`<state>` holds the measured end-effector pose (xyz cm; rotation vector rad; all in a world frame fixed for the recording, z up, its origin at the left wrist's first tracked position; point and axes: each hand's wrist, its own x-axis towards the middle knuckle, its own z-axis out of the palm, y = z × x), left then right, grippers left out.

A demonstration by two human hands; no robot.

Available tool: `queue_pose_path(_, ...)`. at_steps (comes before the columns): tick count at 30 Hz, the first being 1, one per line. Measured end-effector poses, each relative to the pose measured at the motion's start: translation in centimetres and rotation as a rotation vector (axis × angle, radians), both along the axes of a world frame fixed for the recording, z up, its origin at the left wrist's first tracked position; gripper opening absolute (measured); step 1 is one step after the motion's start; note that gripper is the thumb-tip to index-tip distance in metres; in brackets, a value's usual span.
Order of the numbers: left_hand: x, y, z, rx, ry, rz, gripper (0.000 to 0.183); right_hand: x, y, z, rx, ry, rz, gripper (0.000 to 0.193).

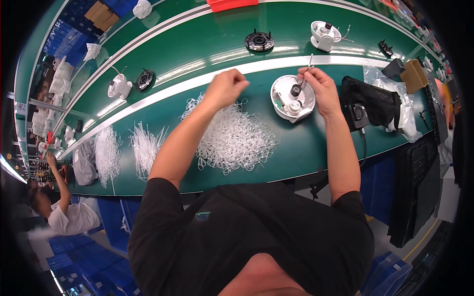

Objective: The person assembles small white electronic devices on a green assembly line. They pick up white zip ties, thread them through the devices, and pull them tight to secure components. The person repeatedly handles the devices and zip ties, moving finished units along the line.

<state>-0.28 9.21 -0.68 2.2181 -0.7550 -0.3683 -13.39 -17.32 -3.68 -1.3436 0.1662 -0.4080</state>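
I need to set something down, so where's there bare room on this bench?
The green worktop is bare between the white loop pile, white housing and your right forearm. Beyond, the belt has room between the left black disc and middle black disc. Crowded: left, with white ties and a grey bag; right, with black fabric and clear plastic.

Our round white housing [285,93], open side up, black part [296,90] inside, thin cable [310,61] at its far edge, our looped white ties [234,140] heaped left.
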Motion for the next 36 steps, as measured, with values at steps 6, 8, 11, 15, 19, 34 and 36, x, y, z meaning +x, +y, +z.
queue_pose_path(6,0.8,2.2,-0.2,0.3,-0.141,-0.073,0.015,0.3,0.1,-0.3,-0.091,0.033,-0.018,0.02)
queue_pose_path(8,-0.1,1.3,-0.7,0.358,-0.163,-0.099,0.017,0.3,0.1,-0.2,-0.12,0.044,-0.024,0.021)
queue_pose_path(11,-1.2,0.2,-1.4,0.409,-0.223,-0.121,0.016,0.2,0.1,0.2,-0.203,0.045,-0.034,0.022)
queue_pose_path(15,-1.4,-0.7,-2.1,0.451,-0.226,-0.158,0.014,-0.2,-0.1,0.7,-0.341,0.037,-0.031,0.021)
queue_pose_path(19,-1.1,-0.7,-1.8,0.282,-0.268,-0.165,0.016,-0.1,0.0,1.7,-0.597,0.005,-0.001,0.021)
queue_pose_path(34,-1.0,-5.1,0.9,-0.815,0.43,-0.016,0.015,2.2,2.1,2.8,-0.647,0.053,0.124,0.024)
queue_pose_path(36,-0.8,-5.3,0.5,-0.863,0.445,0.014,0.017,2.1,2.3,3.0,-0.659,0.065,0.132,0.024)
